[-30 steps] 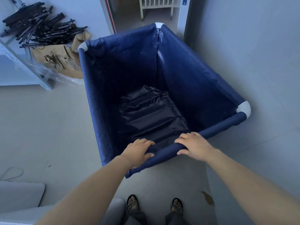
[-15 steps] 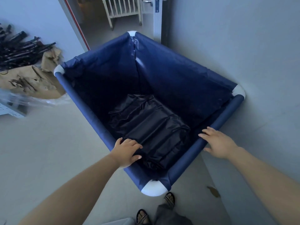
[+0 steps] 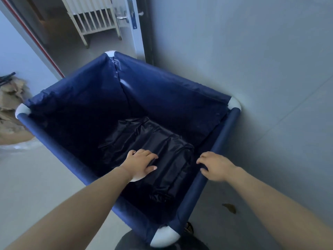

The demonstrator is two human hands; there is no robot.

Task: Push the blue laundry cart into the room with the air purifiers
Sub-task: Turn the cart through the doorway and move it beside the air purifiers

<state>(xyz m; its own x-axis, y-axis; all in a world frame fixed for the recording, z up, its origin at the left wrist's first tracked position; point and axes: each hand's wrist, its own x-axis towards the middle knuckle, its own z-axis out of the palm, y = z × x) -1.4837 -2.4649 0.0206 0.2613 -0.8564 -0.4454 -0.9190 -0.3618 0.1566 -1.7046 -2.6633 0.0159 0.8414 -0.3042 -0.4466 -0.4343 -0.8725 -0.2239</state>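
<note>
The blue laundry cart (image 3: pixel 59 156), fabric-sided with white corner joints, stands in front of me with one near corner pointing at my feet. A crumpled black plastic bag (image 3: pixel 167 147) lies on its bottom. My right hand (image 3: pixel 215 166) curls over the right rim bar and grips it. My left hand (image 3: pixel 142 165) hovers over the inside of the cart above the black bag, fingers spread, off the rim; its forearm crosses the left rim. The cart's far corner (image 3: pixel 110 54) points toward an open doorway.
A grey wall (image 3: pixel 261 69) runs along the right, almost touching the cart's right corner (image 3: pixel 234 103). The open door (image 3: pixel 134 26) with its handle stands ahead, a white slatted frame (image 3: pixel 93 20) beyond it. Brown paper (image 3: pixel 9 112) is piled at the left.
My left hand has come off the left rim and now hangs over the cart's inside. My right hand has closed on the right rim. The doorway looks nearer and more centred.
</note>
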